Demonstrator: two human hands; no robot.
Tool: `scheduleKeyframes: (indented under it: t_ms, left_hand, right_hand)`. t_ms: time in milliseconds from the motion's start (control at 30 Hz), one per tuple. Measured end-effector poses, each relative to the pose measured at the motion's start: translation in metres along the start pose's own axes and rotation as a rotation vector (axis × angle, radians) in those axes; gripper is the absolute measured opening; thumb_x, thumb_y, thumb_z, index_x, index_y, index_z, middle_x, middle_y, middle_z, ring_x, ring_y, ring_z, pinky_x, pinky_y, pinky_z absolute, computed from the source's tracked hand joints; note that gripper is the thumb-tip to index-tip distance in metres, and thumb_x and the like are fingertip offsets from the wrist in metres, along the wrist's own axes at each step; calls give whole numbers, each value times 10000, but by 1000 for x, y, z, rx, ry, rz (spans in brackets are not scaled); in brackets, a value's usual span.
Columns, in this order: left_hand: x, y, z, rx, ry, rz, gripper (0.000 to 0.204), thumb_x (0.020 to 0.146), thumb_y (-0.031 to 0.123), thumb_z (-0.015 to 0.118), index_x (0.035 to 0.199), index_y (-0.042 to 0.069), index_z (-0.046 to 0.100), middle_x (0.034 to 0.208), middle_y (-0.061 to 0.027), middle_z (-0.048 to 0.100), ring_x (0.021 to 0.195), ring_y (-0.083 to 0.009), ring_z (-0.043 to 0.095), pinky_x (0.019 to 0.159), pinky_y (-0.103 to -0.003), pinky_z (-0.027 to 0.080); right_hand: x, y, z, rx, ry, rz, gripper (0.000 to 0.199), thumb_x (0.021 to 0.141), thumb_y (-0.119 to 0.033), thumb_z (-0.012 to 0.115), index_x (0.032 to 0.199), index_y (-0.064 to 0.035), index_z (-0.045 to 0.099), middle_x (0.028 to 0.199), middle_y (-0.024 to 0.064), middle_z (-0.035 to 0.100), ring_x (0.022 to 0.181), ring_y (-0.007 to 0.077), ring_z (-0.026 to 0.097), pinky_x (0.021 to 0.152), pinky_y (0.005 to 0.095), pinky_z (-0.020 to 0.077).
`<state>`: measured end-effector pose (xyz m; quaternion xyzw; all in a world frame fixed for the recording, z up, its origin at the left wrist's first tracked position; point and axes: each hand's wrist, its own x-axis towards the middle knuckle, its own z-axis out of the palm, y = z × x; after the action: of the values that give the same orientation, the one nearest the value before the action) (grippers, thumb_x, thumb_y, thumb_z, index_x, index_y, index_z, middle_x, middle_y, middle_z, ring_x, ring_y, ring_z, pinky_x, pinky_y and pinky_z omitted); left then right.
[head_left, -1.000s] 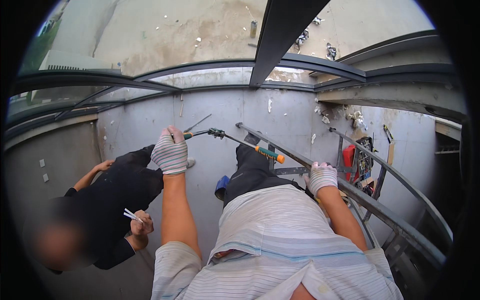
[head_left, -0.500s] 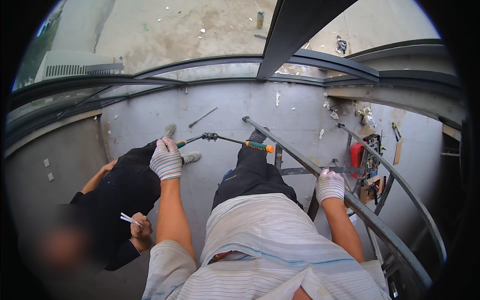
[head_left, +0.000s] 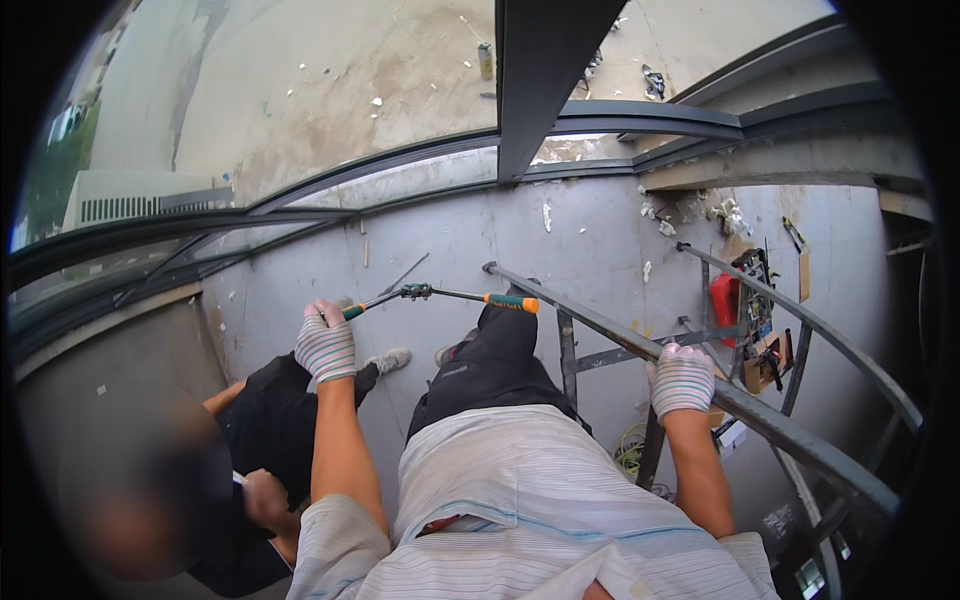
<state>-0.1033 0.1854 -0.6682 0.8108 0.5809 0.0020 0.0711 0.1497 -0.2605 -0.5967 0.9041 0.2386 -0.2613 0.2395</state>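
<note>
My left hand (head_left: 325, 343), in a striped work glove, grips one handle of a long two-handled cutter (head_left: 432, 295) with green and orange grips, held out level in front of me. Its other handle, with the orange grip, points right above my raised knee. My right hand (head_left: 681, 378), also gloved, clasps the slanted grey metal rail (head_left: 760, 415) of a ladder-like frame I stand on.
Another person in black (head_left: 265, 430) crouches below at my left, holding something thin and white. A dark vertical post (head_left: 535, 70) rises ahead by a curved window frame. A red tool and clutter (head_left: 745, 310) lie at the right. Grey floor lies far beneath.
My left hand has carried the cutter slightly lower and leftward. My right hand has stayed on the rail. The view has tilted down a little.
</note>
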Motion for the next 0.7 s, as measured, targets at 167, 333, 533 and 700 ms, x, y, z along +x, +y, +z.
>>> scheduleKeyframes:
  t_ms: [167,333,533,700]
  left_hand:
    - [12,-15,42,-14,67,28,445,1061,432,400,913,76,623,722,-200,665,720,-445,655,667,-546,491]
    - [42,-39,116,-60,253,212,440,1047,427,429,878,73,628,694,-192,660,678,-436,651,618,-530,489]
    - [57,-111,182,-99,531,386,381,1031,349,508,789,75,615,663,-185,641,594,-407,630,558,-503,487]
    - [30,-141,149,-180,565,292,360,1019,378,504,830,100,636,671,-173,651,632,-405,644,587,-503,502]
  right_hand:
    - [-3,-9,6,-59,142,23,411,836,-476,753,905,-77,684,851,123,706,857,289,694,808,404,537]
    - [-10,-21,40,-90,239,185,486,755,-568,792,868,-112,663,815,92,652,871,273,654,794,419,504]
    - [8,-32,48,-335,322,288,600,784,-625,722,979,-58,714,834,152,696,806,283,659,797,404,500]
    - [-15,-30,59,-535,410,235,643,823,-705,639,916,-81,762,751,130,715,766,236,695,821,387,510]
